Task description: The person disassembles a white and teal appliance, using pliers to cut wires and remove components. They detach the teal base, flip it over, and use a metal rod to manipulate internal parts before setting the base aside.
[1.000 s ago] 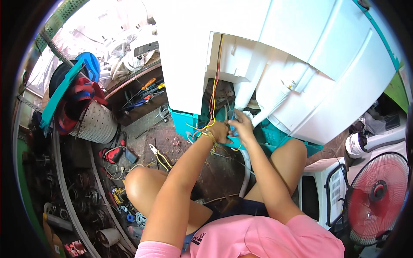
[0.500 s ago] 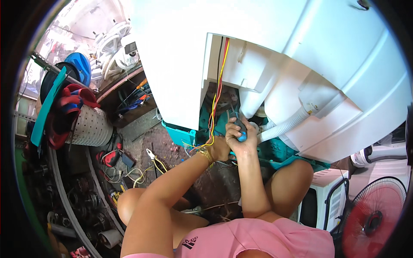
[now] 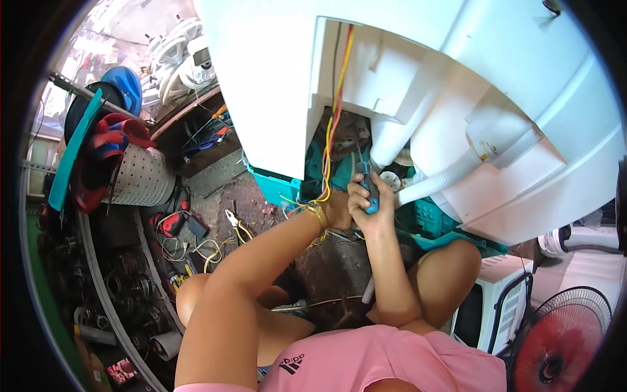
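My right hand (image 3: 380,212) is closed around the blue and dark grey handle of a screwdriver (image 3: 371,196). Its thin shaft points up into the open lower part of a white washing machine (image 3: 261,85). Beside it, my left hand (image 3: 338,210) reaches in at the teal base (image 3: 273,195), a gold-coloured bracelet at the wrist. The fingers of that hand are hidden, so I cannot see what they touch. A bundle of yellow, red and black wires (image 3: 336,124) hangs down through the opening to the left wrist. A ribbed white hose (image 3: 441,183) runs right of the screwdriver.
Pliers (image 3: 232,219) and loose cable lie on the dark floor at left, near a red and black tool (image 3: 171,224). A perforated white drum (image 3: 144,179) with red and blue slippers stands farther left. At right are a white microwave (image 3: 499,287) and a fan (image 3: 555,346).
The view has shifted slightly, so the machine and the floor things sit higher in the picture. My right hand keeps its grip on the screwdriver. My left hand stays beside it.
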Demonstrator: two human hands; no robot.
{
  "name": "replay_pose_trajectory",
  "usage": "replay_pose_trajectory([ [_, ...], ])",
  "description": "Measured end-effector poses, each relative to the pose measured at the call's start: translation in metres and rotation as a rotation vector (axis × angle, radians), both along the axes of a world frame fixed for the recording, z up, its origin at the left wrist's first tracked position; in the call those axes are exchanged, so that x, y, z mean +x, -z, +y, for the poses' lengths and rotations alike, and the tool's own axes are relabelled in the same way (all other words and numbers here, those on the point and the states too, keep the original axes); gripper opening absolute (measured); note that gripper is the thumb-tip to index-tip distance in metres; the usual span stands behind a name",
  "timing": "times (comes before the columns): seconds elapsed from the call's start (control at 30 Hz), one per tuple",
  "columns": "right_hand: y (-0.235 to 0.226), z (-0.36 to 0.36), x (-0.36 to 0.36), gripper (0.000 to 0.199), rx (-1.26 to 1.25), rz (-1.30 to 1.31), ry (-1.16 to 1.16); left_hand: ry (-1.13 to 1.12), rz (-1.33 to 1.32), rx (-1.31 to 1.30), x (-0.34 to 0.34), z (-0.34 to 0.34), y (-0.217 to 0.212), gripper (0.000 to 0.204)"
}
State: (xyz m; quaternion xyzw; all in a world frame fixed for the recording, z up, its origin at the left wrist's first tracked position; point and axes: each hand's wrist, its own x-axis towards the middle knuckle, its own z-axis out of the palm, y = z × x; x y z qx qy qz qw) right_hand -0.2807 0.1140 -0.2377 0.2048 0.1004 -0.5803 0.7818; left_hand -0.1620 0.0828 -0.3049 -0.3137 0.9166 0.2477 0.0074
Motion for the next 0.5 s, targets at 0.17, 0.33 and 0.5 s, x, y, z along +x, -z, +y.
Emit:
replay_pose_trajectory([
  [0.17, 0.041, -0.003, 0.006, 0.029, -0.291, -0.135, -0.111, -0.011, -0.014, 0.003, -0.003, -0.008, -0.007, 0.039],
  [0.33, 0.008, -0.017, 0.017, 0.034, 0.050, -0.177, -0.006, -0.051, 0.026, 0.044, -0.001, -0.004, 0.002, 0.036],
  [0.5, -0.016, -0.039, 0.014, 0.028, 0.219, -0.239, 0.030, -0.095, 0.119, 0.059, 0.003, 0.005, 0.009, 0.033],
])
